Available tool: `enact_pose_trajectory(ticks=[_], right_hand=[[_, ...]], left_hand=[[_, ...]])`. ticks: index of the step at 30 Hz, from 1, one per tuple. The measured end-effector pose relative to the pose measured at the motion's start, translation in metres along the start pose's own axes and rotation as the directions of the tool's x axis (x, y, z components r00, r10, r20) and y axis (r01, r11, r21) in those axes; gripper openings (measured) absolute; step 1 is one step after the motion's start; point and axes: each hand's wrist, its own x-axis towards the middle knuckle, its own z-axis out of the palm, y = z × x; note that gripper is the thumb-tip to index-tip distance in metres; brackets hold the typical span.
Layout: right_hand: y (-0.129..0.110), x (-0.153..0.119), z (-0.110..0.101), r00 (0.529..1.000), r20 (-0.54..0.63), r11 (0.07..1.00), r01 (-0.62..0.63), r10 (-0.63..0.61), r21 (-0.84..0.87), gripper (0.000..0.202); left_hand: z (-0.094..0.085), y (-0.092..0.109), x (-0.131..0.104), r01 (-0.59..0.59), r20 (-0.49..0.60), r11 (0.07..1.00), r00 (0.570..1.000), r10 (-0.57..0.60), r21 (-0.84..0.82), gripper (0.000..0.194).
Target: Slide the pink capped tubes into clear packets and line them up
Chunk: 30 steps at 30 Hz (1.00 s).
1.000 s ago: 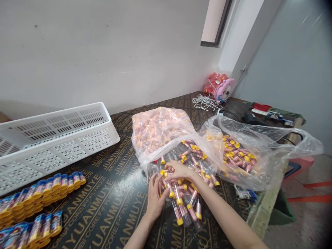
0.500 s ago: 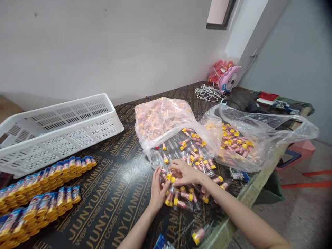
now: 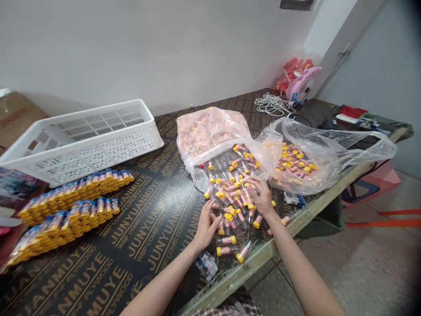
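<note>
Yellow-capped clear tubes with pink contents (image 3: 235, 193): one loose heap, on the dark printed plywood counter (image 3: 164, 199), between both hands. Left hand (image 3: 205, 226): thumb and fingers apart, at the heap's near left edge. Right hand (image 3: 263, 199): fingers spread, at its right edge. Behind: plastic bag (image 3: 212, 129) of similar tubes; to its right, second clear bag (image 3: 329, 164), likewise filled. Leftward: stacked blue-and-yellow tubes (image 3: 94, 210); beyond, white perforated crate (image 3: 108, 149). Far corner: pink fan (image 3: 304, 85).
</note>
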Motion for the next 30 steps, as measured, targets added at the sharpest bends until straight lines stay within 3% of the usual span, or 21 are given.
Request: enact_pose_trajectory(ticks=[3, 4, 6, 7, 9, 12, 14, 16, 20, 26, 30], right_hand=[[-0.039, 0.004, 0.033, 0.98, 0.187, 0.997, 0.073, -0.071, -0.004, 0.041], [-0.053, 0.007, 0.045, 0.944, 0.311, 0.99, 0.128, -0.106, -0.052, 0.043], [-0.077, 0.015, 0.071, 0.815, 0.564, 0.953, 0.258, -0.129, -0.156, 0.048], [-0.086, 0.018, 0.083, 0.767, 0.628, 0.942, 0.294, -0.133, -0.159, 0.05], [-0.097, 0.021, 0.104, 0.705, 0.697, 0.933, 0.326, -0.131, -0.154, 0.056], [-0.101, 0.017, 0.121, 0.659, 0.743, 0.926, 0.343, -0.118, -0.157, 0.063], [-0.102, 0.009, 0.122, 0.639, 0.761, 0.918, 0.361, -0.114, -0.166, 0.059], [-0.105, -0.003, 0.114, 0.616, 0.778, 0.908, 0.386, -0.124, -0.16, 0.051], [-0.112, -0.031, 0.088, 0.563, 0.809, 0.893, 0.435, -0.17, -0.115, 0.037], [-0.11, -0.048, 0.057, 0.519, 0.82, 0.897, 0.441, -0.239, -0.018, 0.03], [-0.115, -0.051, 0.049, 0.439, 0.837, 0.888, 0.446, -0.326, 0.112, 0.027]], left_hand=[[0.002, 0.014, -0.013, 0.063, 0.067, 0.998, 0.996, -0.062, -0.009, 0.057], [0.001, 0.019, -0.017, 0.076, 0.087, 0.997, 0.993, -0.077, 0.006, 0.056], [-0.008, 0.029, -0.027, 0.082, 0.097, 0.995, 0.991, -0.088, 0.063, 0.051], [-0.014, 0.032, -0.033, 0.084, 0.074, 0.992, 0.993, -0.091, 0.096, 0.046], [-0.03, 0.034, -0.051, 0.136, -0.07, 0.978, 0.99, -0.126, 0.158, 0.033], [-0.05, 0.029, -0.085, 0.36, -0.303, 0.897, 0.911, -0.279, 0.258, 0.022], [-0.055, 0.027, -0.106, 0.461, -0.317, 0.812, 0.878, -0.359, 0.358, 0.019], [-0.052, 0.027, -0.118, 0.465, -0.269, 0.762, 0.885, -0.381, 0.451, 0.022], [-0.037, 0.029, -0.119, 0.453, -0.262, 0.712, 0.892, -0.369, 0.536, 0.017], [-0.035, 0.025, -0.116, 0.426, -0.236, 0.764, 0.905, -0.354, 0.484, 0.009], [-0.038, 0.026, -0.122, 0.384, -0.199, 0.797, 0.923, -0.328, 0.466, 0.013]])
